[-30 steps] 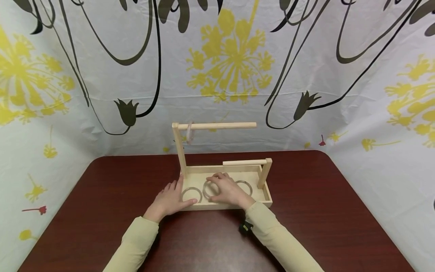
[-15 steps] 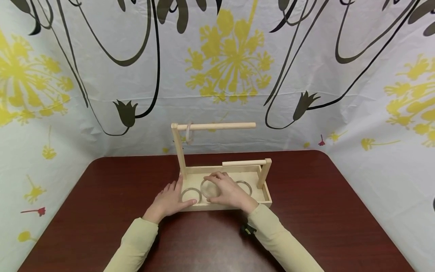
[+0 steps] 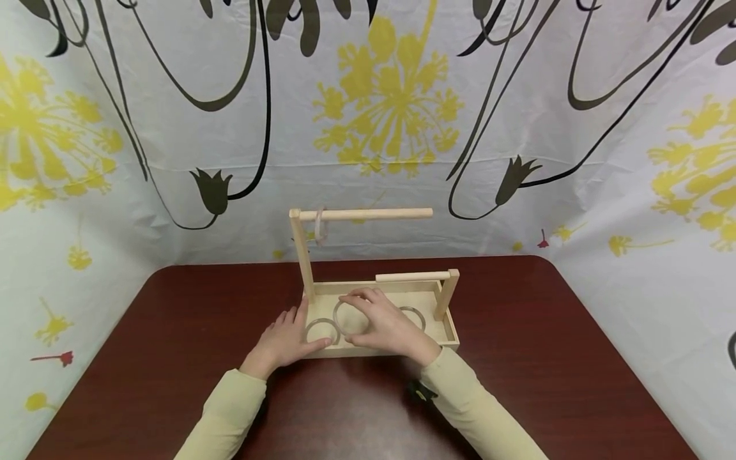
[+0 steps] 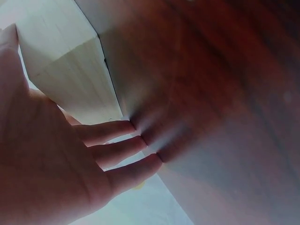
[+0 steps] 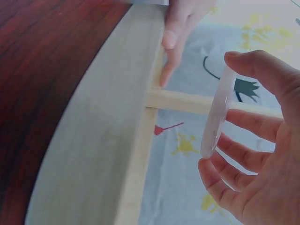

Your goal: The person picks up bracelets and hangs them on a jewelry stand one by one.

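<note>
My right hand (image 3: 386,324) holds a clear ring (image 5: 218,112) at its edges, the thumb at one side and the fingertips at the other. It is just above a pale wooden tray (image 3: 384,351). My left hand (image 3: 283,342) lies at the tray's front left corner, thumb over the front rim. In the left wrist view, several straight fingers (image 4: 133,172) touch the table beside the tray. Inside the tray lie another clear ring (image 3: 338,332) near my left thumb and a ring (image 3: 421,314) partly hidden behind my right hand.
From the tray's left end rises a tall post (image 3: 303,255) with a long horizontal bar (image 3: 374,214), where a clear ring (image 3: 319,230) hangs. A short post (image 3: 446,295) at the right carries a lower bar (image 3: 411,276) pointing left. Beneath is a dark red table (image 3: 529,358).
My right hand has shifted slightly left, and the ring it holds has moved left and up with it. The left hand has stayed at the tray's corner.
</note>
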The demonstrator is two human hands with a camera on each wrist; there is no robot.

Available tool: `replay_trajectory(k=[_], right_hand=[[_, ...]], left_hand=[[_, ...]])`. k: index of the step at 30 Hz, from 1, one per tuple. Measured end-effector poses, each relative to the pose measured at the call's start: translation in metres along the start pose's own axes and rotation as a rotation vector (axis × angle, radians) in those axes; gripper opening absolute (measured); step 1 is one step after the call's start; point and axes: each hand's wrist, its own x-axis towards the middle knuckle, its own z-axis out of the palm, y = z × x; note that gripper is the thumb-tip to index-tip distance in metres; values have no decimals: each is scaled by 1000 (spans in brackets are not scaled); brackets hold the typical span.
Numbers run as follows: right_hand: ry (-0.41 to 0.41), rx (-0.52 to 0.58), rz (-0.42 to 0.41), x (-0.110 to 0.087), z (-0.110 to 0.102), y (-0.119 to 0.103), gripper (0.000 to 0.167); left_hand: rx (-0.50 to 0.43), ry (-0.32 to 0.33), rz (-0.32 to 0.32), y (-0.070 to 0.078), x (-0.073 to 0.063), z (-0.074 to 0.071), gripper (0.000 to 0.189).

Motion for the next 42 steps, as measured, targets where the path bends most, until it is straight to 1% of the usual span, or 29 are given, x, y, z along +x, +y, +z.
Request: replay_trajectory(k=[7,12,16,22,26,32,37,42], right_hand=[[58,23,-26,-7,-12,-7,63],[78,17,-15,-17,-18,-6,62],[94,18,-8,-24,-23,-4,62],[125,20,-25,-32,-35,-2,62],[132,35,-24,-38,-42,1,63],[151,22,-9,-45,-51,6,63],[165,13,2,-51,-64,10,65],[191,28,17,-54,-78,14,65]], left_hand=[[-13,-10,-6,0,0,-1,107],[-25,-12,-4,2,-1,-2,107],[-24,-8,-4,3,-1,-1,107],[-30,-7,-9,5,-2,-3,107],[-37,-8,-10,5,-2,-2,107],[-49,0,-2,3,-3,-1,108],[-47,1,2,2,-3,1,108],[-50,7,2,2,-2,1,107]])
